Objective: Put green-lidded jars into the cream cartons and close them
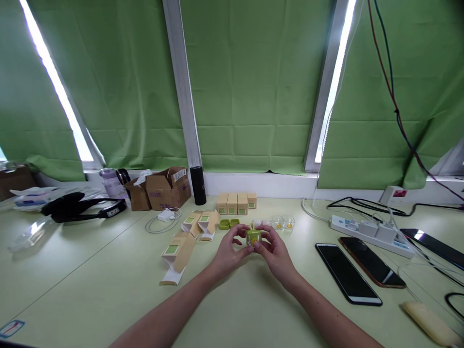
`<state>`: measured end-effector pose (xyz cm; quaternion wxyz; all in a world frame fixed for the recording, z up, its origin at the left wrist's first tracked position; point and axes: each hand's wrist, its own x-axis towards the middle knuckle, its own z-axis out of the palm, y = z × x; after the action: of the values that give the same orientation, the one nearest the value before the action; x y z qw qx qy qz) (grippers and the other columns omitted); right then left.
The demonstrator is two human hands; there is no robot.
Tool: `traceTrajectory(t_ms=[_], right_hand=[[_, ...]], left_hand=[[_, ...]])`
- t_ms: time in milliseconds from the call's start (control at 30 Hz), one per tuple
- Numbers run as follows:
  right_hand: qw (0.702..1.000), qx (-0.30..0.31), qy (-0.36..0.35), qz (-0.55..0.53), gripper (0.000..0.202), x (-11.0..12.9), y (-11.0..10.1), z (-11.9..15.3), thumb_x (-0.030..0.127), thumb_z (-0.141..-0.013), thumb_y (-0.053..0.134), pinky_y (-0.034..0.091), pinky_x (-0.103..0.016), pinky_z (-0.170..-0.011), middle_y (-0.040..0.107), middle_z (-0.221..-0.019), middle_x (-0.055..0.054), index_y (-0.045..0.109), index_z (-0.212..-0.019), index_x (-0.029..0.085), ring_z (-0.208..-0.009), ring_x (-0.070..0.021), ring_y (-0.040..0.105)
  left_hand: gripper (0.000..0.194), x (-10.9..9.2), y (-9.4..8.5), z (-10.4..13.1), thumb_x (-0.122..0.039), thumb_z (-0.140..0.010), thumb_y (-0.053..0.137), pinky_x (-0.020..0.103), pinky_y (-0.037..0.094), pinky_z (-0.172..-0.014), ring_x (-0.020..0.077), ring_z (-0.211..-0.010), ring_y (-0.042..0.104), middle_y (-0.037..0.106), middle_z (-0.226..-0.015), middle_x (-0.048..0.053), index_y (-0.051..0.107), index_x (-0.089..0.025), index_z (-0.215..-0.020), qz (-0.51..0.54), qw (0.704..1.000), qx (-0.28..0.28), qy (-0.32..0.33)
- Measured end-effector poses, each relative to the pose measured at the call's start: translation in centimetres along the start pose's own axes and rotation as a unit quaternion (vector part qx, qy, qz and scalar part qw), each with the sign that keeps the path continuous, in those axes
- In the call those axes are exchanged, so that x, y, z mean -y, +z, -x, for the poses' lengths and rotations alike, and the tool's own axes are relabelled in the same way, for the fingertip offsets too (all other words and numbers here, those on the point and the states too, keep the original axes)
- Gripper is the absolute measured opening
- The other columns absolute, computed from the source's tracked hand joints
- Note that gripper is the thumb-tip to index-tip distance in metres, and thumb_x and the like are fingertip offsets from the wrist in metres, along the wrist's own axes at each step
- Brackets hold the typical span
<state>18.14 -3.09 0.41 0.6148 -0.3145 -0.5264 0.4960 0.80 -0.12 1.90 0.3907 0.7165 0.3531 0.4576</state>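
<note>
Between my two hands is a small clear container with a green lid and something yellow inside (253, 236). My left hand (232, 249) grips its left side and my right hand (273, 249) its right side, thumbs toward me. Just behind are green lids (229, 224), small white pieces (261, 223) and clear cups (282, 222) with yellow bits in them. Small closed tan boxes (237, 204) stand in a row farther back. Opened tan cartons (179, 250) with green squares lie to the left of my left hand.
Phones (348, 274) and a white power strip (371, 235) with cables lie at the right. A beige oblong object (431, 323) sits near the front right. At the back left are cardboard boxes (168, 189), a black cylinder (197, 185), a white charger (166, 215) and a black headset (85, 207).
</note>
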Motion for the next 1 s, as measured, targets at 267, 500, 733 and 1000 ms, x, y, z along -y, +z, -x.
traceTrajectory(t_ms=[267, 500, 733, 1000], right_hand=[[1.000, -0.004, -0.006, 0.003, 0.042, 0.4, -0.1, -0.3, 0.048, -0.080, 0.084, 0.060, -0.038, -0.084, 0.072, -0.109, -0.005, 0.063, -0.109, 0.027, -0.093, -0.0221, 0.073], [0.995, -0.004, 0.045, -0.095, 0.046, 0.3, -0.1, -0.1, 0.048, -0.082, 0.083, 0.060, -0.039, -0.083, 0.076, -0.096, -0.003, 0.063, -0.118, 0.027, -0.083, -0.0202, 0.074], [0.960, 0.000, 0.103, -0.259, 0.039, -0.9, -1.0, -0.5, 0.041, -0.084, 0.080, 0.059, -0.037, -0.069, 0.080, -0.096, -0.009, 0.066, -0.115, 0.023, -0.077, -0.0240, 0.076], [0.965, 0.004, 0.107, -0.241, 0.032, -0.8, -1.0, -0.5, 0.048, -0.085, 0.075, 0.057, -0.039, -0.071, 0.080, -0.096, -0.011, 0.068, -0.106, 0.025, -0.078, -0.0245, 0.074]], left_hand=[[0.040, -0.5, -0.1, 0.0, -0.036, -0.078, 0.084, 0.041, 0.050, -0.091, 0.0258, -0.107, 0.064, 0.069, -0.123, 0.009, 0.067, -0.024, -0.112, -0.042, 0.999, -0.026, 0.006], [0.049, -0.1, 0.2, 0.2, -0.025, -0.073, 0.084, 0.040, 0.050, -0.091, 0.0249, -0.109, 0.064, 0.069, -0.122, 0.006, 0.066, -0.027, -0.119, -0.057, 0.996, -0.069, 0.020], [0.051, 0.0, 0.3, 0.3, -0.022, -0.079, 0.080, 0.041, 0.049, -0.094, 0.0231, -0.105, 0.066, 0.071, -0.114, 0.006, 0.060, -0.025, -0.126, -0.036, 0.996, -0.053, 0.055], [0.042, -0.4, 0.2, 0.3, -0.027, -0.085, 0.075, 0.042, 0.050, -0.094, 0.0237, -0.107, 0.067, 0.070, -0.114, 0.007, 0.059, -0.023, -0.124, -0.027, 0.997, -0.047, 0.049]])
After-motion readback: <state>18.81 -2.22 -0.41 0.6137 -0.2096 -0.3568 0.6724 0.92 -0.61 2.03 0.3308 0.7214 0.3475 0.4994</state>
